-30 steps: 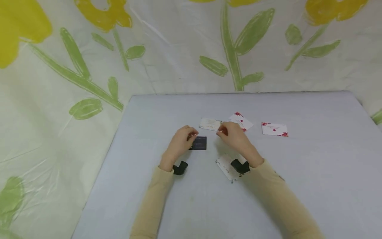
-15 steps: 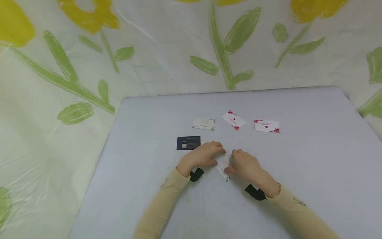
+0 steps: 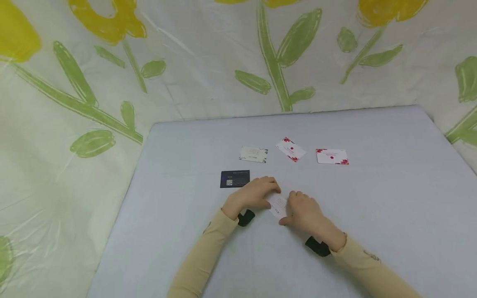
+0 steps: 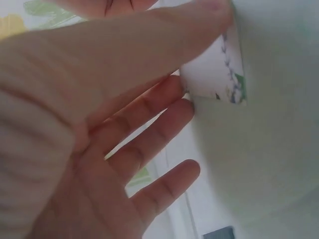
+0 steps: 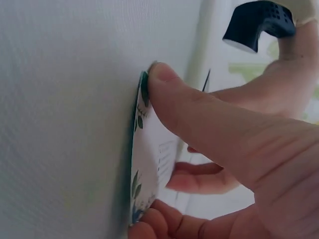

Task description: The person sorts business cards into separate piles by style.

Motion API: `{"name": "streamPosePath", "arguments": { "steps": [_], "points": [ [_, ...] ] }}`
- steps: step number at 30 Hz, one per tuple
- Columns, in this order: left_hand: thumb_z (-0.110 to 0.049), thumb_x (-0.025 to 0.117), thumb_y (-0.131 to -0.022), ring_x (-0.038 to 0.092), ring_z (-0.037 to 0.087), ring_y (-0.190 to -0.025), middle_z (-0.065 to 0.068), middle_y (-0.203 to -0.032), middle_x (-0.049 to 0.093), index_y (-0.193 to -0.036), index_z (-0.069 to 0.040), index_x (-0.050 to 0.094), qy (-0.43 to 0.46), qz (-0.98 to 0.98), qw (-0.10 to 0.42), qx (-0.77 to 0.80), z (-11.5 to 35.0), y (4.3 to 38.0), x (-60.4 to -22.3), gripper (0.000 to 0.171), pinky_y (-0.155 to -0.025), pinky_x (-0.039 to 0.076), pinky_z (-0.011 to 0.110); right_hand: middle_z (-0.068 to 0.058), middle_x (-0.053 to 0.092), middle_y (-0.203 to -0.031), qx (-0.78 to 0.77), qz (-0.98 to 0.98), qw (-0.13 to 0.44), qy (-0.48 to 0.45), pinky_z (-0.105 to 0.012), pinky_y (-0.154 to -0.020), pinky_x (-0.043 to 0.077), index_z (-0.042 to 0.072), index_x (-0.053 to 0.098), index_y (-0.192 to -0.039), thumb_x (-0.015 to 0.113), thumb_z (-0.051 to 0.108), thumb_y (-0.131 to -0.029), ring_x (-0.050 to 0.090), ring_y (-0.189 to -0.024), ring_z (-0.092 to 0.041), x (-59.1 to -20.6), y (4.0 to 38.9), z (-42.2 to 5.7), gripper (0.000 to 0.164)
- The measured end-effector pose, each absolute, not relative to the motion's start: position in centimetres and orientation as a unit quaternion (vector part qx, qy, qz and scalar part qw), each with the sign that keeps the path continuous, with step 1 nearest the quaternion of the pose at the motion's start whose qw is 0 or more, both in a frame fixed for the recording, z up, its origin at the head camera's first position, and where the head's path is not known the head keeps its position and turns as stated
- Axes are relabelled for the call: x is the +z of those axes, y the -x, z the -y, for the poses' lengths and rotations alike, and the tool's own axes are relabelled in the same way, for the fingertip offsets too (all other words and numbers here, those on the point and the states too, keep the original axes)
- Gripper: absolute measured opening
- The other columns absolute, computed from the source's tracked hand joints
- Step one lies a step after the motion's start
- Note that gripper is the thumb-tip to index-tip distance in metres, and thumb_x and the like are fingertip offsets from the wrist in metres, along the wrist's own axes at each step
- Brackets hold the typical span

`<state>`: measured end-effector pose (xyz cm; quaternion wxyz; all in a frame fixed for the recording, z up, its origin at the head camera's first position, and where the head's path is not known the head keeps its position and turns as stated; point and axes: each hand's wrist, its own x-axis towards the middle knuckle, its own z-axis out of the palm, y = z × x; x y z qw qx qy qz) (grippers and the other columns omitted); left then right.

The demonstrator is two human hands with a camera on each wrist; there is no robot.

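A white business card (image 3: 277,205) with printed lines and a leafy edge is between my two hands, low over the table. My left hand (image 3: 255,193) pinches its left side, and in the left wrist view the thumb overlaps the card (image 4: 212,77) with fingertips at its edge. From the other side my right hand (image 3: 306,213) grips it. In the right wrist view, the thumb (image 5: 167,79) is at one corner of the card (image 5: 149,154) and curled fingers are at another. Just beyond my left hand lies a dark business card (image 3: 234,179) with a square code.
Farther back on the pale table (image 3: 193,145) lie a cream card (image 3: 253,154) with leafy corners, a tilted red-and-white card (image 3: 291,149) and another red-and-white card (image 3: 332,157). Behind the table's far edge hangs a flower-printed sheet (image 3: 208,62).
My left hand has left the dark card and my right hand has come down from beside the cream card; both have taken hold of the white card. The head view has shifted slightly.
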<state>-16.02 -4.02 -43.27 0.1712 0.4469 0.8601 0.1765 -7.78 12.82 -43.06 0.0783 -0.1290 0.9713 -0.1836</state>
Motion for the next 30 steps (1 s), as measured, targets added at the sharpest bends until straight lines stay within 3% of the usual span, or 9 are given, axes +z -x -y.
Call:
{"name": "streamPosePath", "arguments": {
  "steps": [5,12,18,30],
  "points": [
    [-0.011,0.077,-0.075,0.050,0.012,-0.094,0.000,-0.103,0.056,-0.104,-0.009,0.062,-0.400,-0.869,0.167,0.238,4.3,16.2,-44.0,0.033,-0.087,0.040,0.020,-0.004,0.042,-0.071,-0.222,-0.965,0.085,0.111,-0.029,-0.054,0.035,0.002,0.050,-0.084,0.084,0.020,-0.064,0.040,-0.063,-0.018,-42.7,8.3,-13.7,0.044],
    [0.000,0.066,-0.082,0.052,0.015,-0.079,0.007,-0.087,0.058,-0.094,-0.002,0.065,-0.361,-0.854,0.107,0.360,5.0,16.9,-44.2,0.012,-0.071,0.044,0.021,-0.006,0.054,-0.076,-0.352,-0.928,0.062,0.104,-0.028,-0.057,0.040,-0.002,0.053,-0.090,0.066,0.000,-0.081,0.047,-0.066,-0.017,-42.8,10.3,-15.3,0.016],
    [0.004,0.061,-0.086,0.058,0.017,-0.082,0.008,-0.091,0.063,-0.094,0.000,0.067,-0.316,-0.857,0.067,0.401,5.4,18.2,-44.0,0.011,-0.072,0.047,0.021,-0.010,0.059,-0.079,-0.429,-0.899,0.006,0.086,-0.024,-0.061,0.045,-0.004,0.056,-0.088,0.066,0.002,-0.084,0.053,-0.070,-0.020,-43.0,13.2,-16.0,0.012],
    [0.003,0.059,-0.086,0.056,0.018,-0.081,0.010,-0.094,0.063,-0.095,0.001,0.067,-0.254,-0.900,0.065,0.349,4.4,20.1,-44.3,0.011,-0.072,0.046,0.025,-0.008,0.055,-0.074,-0.389,-0.918,0.051,0.054,-0.028,-0.060,0.040,0.001,0.058,-0.080,0.066,0.006,-0.084,0.049,-0.069,-0.021,-43.9,17.7,-15.5,0.010]
  ]
}}
